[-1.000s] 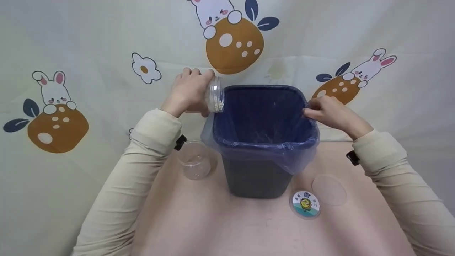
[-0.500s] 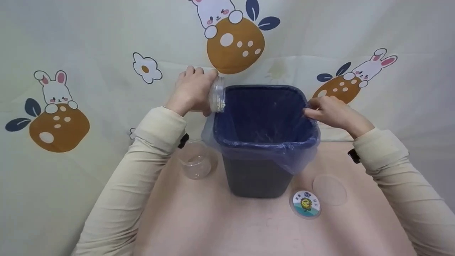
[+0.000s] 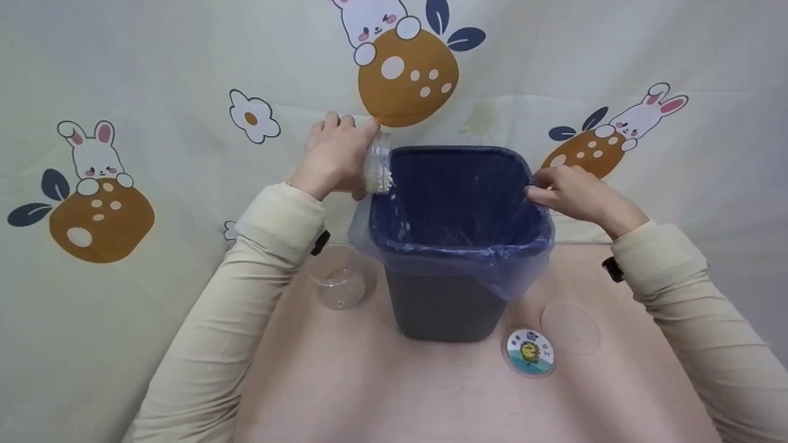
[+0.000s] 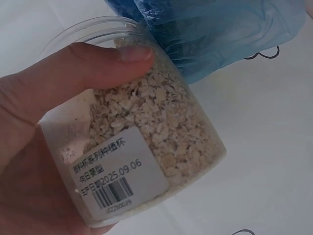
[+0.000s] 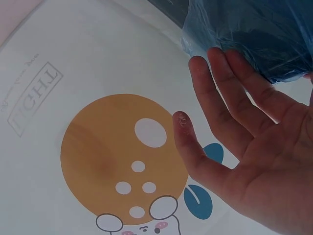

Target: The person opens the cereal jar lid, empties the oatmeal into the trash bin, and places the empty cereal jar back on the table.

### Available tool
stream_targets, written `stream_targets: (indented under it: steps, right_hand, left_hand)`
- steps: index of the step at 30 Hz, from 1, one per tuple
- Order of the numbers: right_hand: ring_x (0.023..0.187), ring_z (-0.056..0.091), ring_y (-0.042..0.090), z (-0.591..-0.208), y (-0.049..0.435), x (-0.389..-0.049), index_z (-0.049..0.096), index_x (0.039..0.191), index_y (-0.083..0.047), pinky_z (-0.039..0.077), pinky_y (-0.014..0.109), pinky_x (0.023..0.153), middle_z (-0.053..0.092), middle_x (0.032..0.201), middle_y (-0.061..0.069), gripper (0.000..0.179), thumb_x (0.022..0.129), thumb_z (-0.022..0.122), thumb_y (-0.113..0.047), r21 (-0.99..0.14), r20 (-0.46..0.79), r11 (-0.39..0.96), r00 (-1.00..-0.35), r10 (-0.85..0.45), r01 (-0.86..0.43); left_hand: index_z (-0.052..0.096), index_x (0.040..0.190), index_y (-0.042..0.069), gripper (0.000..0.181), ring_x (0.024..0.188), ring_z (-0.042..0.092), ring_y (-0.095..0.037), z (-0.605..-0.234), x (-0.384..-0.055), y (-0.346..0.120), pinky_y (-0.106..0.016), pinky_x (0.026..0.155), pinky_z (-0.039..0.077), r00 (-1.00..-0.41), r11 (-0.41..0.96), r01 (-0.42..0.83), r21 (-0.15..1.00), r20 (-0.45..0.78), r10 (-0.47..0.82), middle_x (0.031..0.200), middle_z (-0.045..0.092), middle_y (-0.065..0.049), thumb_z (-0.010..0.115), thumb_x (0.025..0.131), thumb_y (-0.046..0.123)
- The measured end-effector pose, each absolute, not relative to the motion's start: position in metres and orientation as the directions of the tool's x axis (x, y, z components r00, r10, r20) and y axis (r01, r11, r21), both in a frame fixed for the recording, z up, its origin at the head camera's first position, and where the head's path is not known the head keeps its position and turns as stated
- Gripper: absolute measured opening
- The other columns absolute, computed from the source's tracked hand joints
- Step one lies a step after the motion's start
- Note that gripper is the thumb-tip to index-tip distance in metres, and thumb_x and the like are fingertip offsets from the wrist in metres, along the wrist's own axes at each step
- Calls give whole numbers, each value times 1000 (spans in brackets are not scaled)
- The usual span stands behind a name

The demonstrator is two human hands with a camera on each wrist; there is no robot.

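Observation:
My left hand (image 3: 338,154) grips a clear plastic jar (image 4: 146,181) tipped on its side, thumb across it near the mouth. Pale flakes (image 4: 166,117) fill much of the jar, and a white barcode label (image 4: 122,176) is stuck on its wall. The mouth lies at the left rim of a dark grey trash can (image 3: 446,307) lined with a blue bag (image 3: 455,249). A few pale bits show inside, below the mouth. My right hand (image 3: 575,194) holds the can's right rim, thumb inside and fingers outside against the bag (image 5: 254,39).
An open clear cup (image 3: 340,286) stands on the pink table (image 3: 431,400), left of the can. To the right lie a round lid with a sunflower picture (image 3: 529,352) and a clear disc (image 3: 570,328). Behind hangs a rabbit-print cloth (image 3: 184,74).
My left hand and the jar have shifted slightly right, farther over the rim. Pale flakes now show at the mouth and falling inside the can. The right hand stays in place.

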State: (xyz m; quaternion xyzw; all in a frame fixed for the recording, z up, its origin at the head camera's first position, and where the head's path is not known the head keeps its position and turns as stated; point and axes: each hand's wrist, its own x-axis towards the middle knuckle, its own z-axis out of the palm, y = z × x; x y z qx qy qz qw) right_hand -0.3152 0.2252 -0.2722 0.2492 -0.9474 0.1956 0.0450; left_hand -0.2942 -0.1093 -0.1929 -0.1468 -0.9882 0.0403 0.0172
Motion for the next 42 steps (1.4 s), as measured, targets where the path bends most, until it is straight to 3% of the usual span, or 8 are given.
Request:
stream_targets:
  steps: [42]
  right_hand:
    - [75, 60, 29, -271, 225, -315, 65, 101, 5, 47, 48, 72, 67, 92, 17, 31, 95, 51, -22, -353, 161, 808, -881, -444, -472]
  left_hand:
    - [39, 136, 9, 88, 117, 36, -41, -193, -293, -105, -50, 100, 31, -957, 950, 283, -131, 32, 290, 124, 47, -24, 87, 63, 17]
